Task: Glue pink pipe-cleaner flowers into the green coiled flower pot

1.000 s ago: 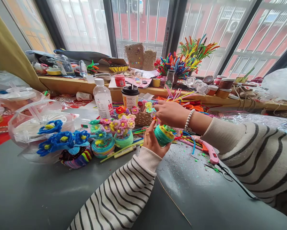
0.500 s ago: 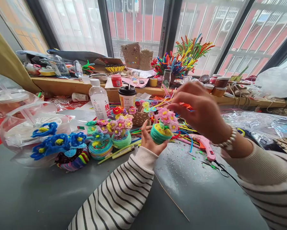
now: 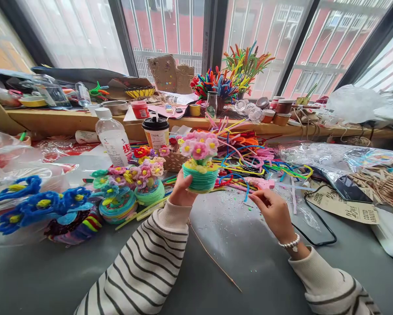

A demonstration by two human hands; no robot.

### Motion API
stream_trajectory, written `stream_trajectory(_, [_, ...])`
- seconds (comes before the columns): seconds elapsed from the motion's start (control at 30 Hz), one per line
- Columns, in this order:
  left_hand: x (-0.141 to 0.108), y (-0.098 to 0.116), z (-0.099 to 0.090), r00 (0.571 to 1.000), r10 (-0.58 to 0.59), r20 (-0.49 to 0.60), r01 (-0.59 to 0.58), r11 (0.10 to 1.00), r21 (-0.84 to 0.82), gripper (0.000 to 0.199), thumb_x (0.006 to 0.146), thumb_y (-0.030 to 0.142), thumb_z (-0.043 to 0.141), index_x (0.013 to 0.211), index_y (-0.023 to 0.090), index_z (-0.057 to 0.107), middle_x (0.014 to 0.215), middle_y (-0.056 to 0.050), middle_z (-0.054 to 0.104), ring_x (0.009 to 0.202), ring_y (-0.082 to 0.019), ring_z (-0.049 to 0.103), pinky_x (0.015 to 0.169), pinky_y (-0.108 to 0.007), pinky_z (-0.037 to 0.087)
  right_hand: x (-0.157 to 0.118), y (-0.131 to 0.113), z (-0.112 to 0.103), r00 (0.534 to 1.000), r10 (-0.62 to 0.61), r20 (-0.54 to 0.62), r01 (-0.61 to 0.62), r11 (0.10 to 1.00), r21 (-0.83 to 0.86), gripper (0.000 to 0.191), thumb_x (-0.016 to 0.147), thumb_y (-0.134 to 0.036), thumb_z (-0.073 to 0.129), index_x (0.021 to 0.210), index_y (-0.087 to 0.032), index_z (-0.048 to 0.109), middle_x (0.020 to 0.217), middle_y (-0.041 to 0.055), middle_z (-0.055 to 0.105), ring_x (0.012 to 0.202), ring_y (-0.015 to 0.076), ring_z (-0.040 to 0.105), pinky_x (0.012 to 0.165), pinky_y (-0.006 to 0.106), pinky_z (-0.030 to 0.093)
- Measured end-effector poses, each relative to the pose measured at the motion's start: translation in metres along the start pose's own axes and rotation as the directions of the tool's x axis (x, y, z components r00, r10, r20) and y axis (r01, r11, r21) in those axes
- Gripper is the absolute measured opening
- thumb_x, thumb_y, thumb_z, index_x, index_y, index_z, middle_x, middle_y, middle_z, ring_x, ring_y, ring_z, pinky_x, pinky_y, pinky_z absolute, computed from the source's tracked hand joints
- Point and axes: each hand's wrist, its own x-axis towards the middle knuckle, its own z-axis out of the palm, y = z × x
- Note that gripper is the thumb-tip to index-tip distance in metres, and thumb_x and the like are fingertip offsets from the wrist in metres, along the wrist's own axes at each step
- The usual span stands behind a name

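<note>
My left hand [image 3: 182, 190] is wrapped round a small turquoise flowerpot [image 3: 200, 178] and holds it upright above the table. Pink pipe-cleaner flowers [image 3: 199, 146] with yellow centres rise from its yellow top. To the right, my right hand [image 3: 271, 214] has thumb and fingertips pinched together, close to the end of a blue pipe cleaner [image 3: 247, 192]; whether anything is between them I cannot tell. Just behind it lies a pink glue gun [image 3: 260, 183], partly hidden. Left of the held pot stand another turquoise flowerpot [image 3: 149, 193], a multicoloured one [image 3: 117, 205] and blue pipe-cleaner flowers [image 3: 45, 201].
A thin stick [image 3: 216, 258] and scattered glitter lie on the grey table [image 3: 265, 280]. Behind are a plastic bottle [image 3: 113, 138], a lidded cup [image 3: 156, 131] and a heap of pipe cleaners [image 3: 245, 151]. A black cord [image 3: 328, 240] curls at the right, beside sandpaper sheets [image 3: 344, 208].
My right hand has come down from above the pink flowers to low over the table at the right. The held pot has shifted left in view and looks closer and more upright.
</note>
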Motion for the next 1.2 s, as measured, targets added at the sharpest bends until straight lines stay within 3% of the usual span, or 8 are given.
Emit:
stream_trajectory(0.13, [-0.002,0.005,-0.005,0.998,-0.023,0.062,0.021,0.999,0.024,0.049,0.068,0.054,0.046,0.104,0.022,0.053,0.112,-0.009,0.058,0.103,-0.028,0.054,0.08,-0.045,0.049,0.016,-0.015,0.016,0.997,-0.078,-0.015,0.078,0.997,-0.002,0.03,0.081,-0.042,0.042,0.07,-0.02,0.059,0.062,0.0026,0.057,0.056,0.0155,0.05,0.055,0.029,0.04])
stream_trajectory(0.2, [-0.002,0.005,-0.008,0.996,-0.02,0.085,0.017,0.999,0.035,0.048,0.071,0.055,0.04,0.104,0.023,0.054,0.112,-0.008,0.058,0.102,-0.028,0.055,0.081,-0.046,0.048,0.025,-0.026,0.026,0.989,-0.14,0.04,0.139,0.99,0.029,0.029,0.082,-0.038,0.042,0.069,-0.02,0.06,0.062,0.0035,0.058,0.058,0.016,0.051,0.057,0.029,0.041])
stream_trajectory(0.37, [-0.001,0.006,-0.01,0.998,-0.023,0.058,0.022,1.0,0.011,0.048,0.073,0.056,0.036,0.106,0.026,0.052,0.114,-0.006,0.057,0.103,-0.026,0.054,0.085,-0.047,0.046,0.035,-0.044,0.044,0.92,-0.338,0.196,0.318,0.939,0.129,0.022,0.081,-0.021,0.043,0.095,-0.022,0.061,0.091,0.0062,0.062,0.08,0.0177,0.053,0.066,0.03,0.044])
stream_trajectory(0.47, [-0.002,0.007,-0.008,0.999,-0.037,0.04,0.037,0.999,-0.016,0.051,0.072,0.057,0.034,0.108,0.024,0.052,0.115,-0.007,0.056,0.107,-0.028,0.052,0.085,-0.049,0.045,0.037,-0.034,0.041,0.937,-0.307,0.165,0.298,0.952,0.077,0.026,0.081,-0.016,0.041,0.096,-0.021,0.061,0.091,0.0065,0.062,0.085,0.0186,0.052,0.073,0.033,0.043])
stream_trajectory(0.67, [-0.002,0.006,-0.009,1.0,0.018,-0.022,-0.02,0.992,-0.126,0.045,0.073,0.057,0.035,0.102,0.028,0.053,0.113,-0.005,0.056,0.108,-0.028,0.05,0.084,-0.051,0.046,0.039,0.003,0.026,0.971,-0.181,0.157,0.21,0.959,-0.193,0.028,0.077,-0.01,0.041,0.084,-0.018,0.067,0.09,0.0084,0.06,0.088,0.021,0.049,0.081,0.039,0.039])
stream_trajectory(0.97, [-0.001,0.01,-0.012,0.997,-0.076,0.011,0.076,0.96,-0.271,0.044,0.07,0.055,0.04,0.1,0.025,0.054,0.105,-0.004,0.06,0.097,-0.024,0.056,0.079,-0.039,0.049,0.035,0.006,0.038,0.902,-0.227,0.367,0.382,0.816,-0.433,0.04,0.075,-0.007,0.041,0.102,-0.027,0.063,0.113,0.0048,0.053,0.098,0.0219,0.041,0.085,0.037,0.033])
stream_trajectory(1.2, [-0.003,0.014,-0.012,0.982,-0.175,0.065,0.186,0.875,-0.447,0.045,0.066,0.05,0.048,0.099,0.019,0.056,0.096,-0.006,0.064,0.087,-0.023,0.058,0.074,-0.036,0.049,0.035,0.01,0.041,0.898,-0.182,0.4,0.388,0.756,-0.527,0.043,0.076,-0.008,0.042,0.106,-0.032,0.06,0.122,0.0012,0.048,0.097,0.0228,0.038,0.081,0.035,0.032])
